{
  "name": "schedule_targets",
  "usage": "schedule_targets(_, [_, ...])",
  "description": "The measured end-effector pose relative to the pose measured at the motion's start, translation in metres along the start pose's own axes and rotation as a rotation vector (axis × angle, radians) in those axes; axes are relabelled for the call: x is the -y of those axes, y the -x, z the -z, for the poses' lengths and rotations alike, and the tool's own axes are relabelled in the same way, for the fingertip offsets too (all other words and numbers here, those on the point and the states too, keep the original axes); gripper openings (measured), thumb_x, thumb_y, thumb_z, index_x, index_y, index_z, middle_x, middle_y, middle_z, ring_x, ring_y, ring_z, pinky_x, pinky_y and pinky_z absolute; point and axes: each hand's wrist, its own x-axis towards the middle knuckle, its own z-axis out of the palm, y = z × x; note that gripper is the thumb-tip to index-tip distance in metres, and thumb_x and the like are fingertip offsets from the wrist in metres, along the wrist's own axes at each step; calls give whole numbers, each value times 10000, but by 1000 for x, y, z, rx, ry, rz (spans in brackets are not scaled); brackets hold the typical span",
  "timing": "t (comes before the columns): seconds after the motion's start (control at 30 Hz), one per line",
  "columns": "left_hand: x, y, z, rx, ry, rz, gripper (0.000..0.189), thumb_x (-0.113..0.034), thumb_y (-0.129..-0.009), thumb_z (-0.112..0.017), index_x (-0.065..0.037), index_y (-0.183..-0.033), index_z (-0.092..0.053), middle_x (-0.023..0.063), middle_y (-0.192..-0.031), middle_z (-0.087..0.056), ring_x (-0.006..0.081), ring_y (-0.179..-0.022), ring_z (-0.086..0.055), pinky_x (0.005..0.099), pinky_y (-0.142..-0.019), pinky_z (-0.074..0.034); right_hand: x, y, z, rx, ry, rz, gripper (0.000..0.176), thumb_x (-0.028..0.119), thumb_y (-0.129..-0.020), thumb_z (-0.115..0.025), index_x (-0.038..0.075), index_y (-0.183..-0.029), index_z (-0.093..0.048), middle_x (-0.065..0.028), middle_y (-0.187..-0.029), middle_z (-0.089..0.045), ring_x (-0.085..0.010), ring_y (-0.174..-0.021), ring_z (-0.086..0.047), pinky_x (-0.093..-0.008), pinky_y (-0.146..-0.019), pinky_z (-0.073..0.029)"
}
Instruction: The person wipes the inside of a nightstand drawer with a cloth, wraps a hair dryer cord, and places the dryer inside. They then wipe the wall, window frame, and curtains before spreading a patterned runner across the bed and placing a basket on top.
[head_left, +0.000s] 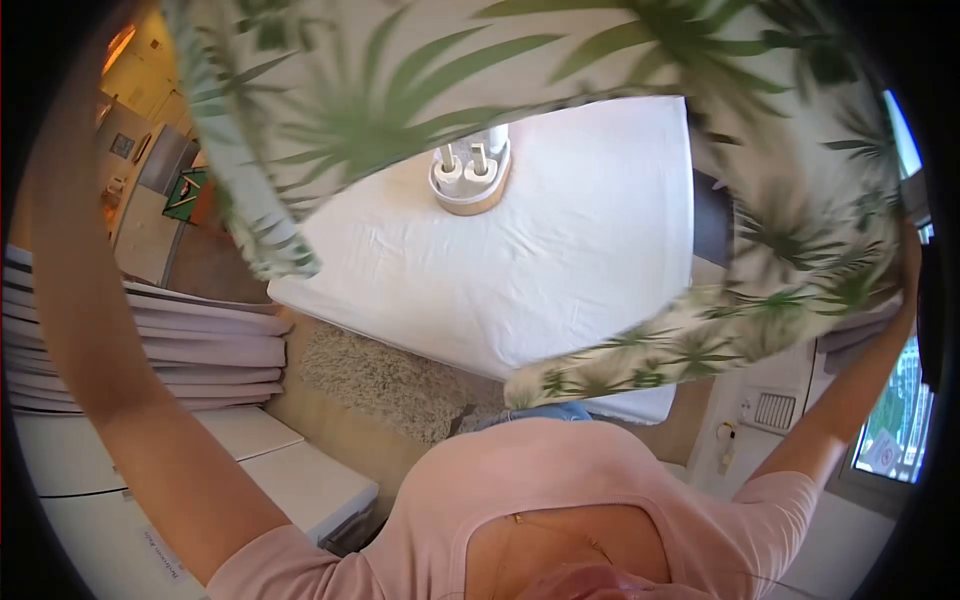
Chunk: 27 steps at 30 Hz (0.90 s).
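Note:
A cream sheet of fabric with a green palm-leaf print (pixel 375 90) is spread in the air between my raised arms, above the bed (pixel 600 220) with its white sheet. Its lower right part (pixel 690 345) sags in a folded band over the bed's near side. My left arm reaches up along the left edge, and the hand is out of view. At the far right, my right hand (pixel 908 262) meets the edge of the fabric; its fingers are hidden. On the bed stands an oval holder (pixel 470 205) with a tan base and several white items, partly behind the fabric.
Folded pale textiles (pixel 200 345) are stacked on a white cabinet (pixel 290 490) at left. A shaggy grey rug (pixel 375 380) lies on the floor beside the bed. White furniture (pixel 770 400) and a window (pixel 890 420) are on the right. A lit room shows at upper left.

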Motion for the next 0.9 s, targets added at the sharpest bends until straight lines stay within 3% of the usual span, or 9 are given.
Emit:
schedule_targets(0.03, [5,0,-17,65,569,197,366,-311,-809,-547,0,-998,-583,193,-922,-627,319,-813,-616,419,-689,-492,14,-30,7,-59,144,62,432,303,-950,-341,-11,-1197,-504,-126,-1174,-549,-227,-1060,-524,-333,-936,-380])
schedule_targets(0.13, [3,20,-54,416,-369,369,610,-338,-826,-548,-15,-1303,-346,169,-1381,-341,205,-1280,-329,303,-1073,-256,38,-124,-26,-154,511,314,397,279,-935,-373,-2,-1172,-523,-139,-1139,-570,-246,-1011,-555,-341,-898,-412])
schedule_targets(0.3, [141,78,-85,-267,747,876,288,-139,-902,-390,30,-1131,-433,168,-1161,-487,237,-1062,-496,327,-895,-433,64,-184,-220,-108,517,464,320,244,-908,-422,29,-1100,-560,-159,-1052,-605,-286,-913,-600,-365,-813,-461])
schedule_targets(0.4, [162,130,-87,-386,758,1027,229,-82,-940,-329,51,-1065,-470,161,-1063,-545,242,-980,-556,335,-837,-497,86,-147,-375,57,270,172,245,251,-894,-427,102,-1005,-587,-173,-927,-622,-337,-833,-607,-423,-734,-474])
schedule_targets(0.53, [161,208,-80,-411,614,1129,253,-129,-955,-334,41,-1067,-483,118,-1039,-558,226,-968,-553,343,-867,-474,136,-58,-492,74,229,230,259,295,-899,-436,103,-949,-603,-183,-914,-602,-374,-857,-580,-456,-737,-457])
schedule_targets(0.6, [196,258,-65,-430,613,1179,254,-152,-959,-339,19,-1067,-492,103,-1043,-565,225,-969,-556,354,-869,-466,82,-54,-591,239,173,412,270,323,-869,-506,102,-982,-613,-202,-875,-587,-364,-836,-575,-444,-735,-455])
schedule_targets(0.67, [244,318,-40,-391,606,1242,259,-186,-963,-347,-4,-1073,-496,99,-1047,-567,221,-971,-558,357,-860,-464,97,-12,-625,381,329,945,351,354,-829,-570,59,-1015,-610,-167,-895,-604,-340,-825,-587,-420,-750,-472])
schedule_targets(0.8, [309,456,-15,-372,667,1546,230,-272,-950,-414,-82,-984,-539,36,-919,-616,164,-793,-605,303,-672,-506,168,90,-676,684,-177,81,323,327,-826,-573,40,-965,-624,-174,-836,-637,-264,-732,-622,-364,-682,-495])
schedule_targets(0.9, [347,556,-15,-350,712,1711,223,-276,-944,-428,-91,-958,-552,16,-877,-634,141,-743,-608,282,-629,-503,244,151,-673,872,-326,-83,274,266,-847,-546,20,-947,-616,-146,-772,-637,-198,-648,-613,-324,-616,-479])
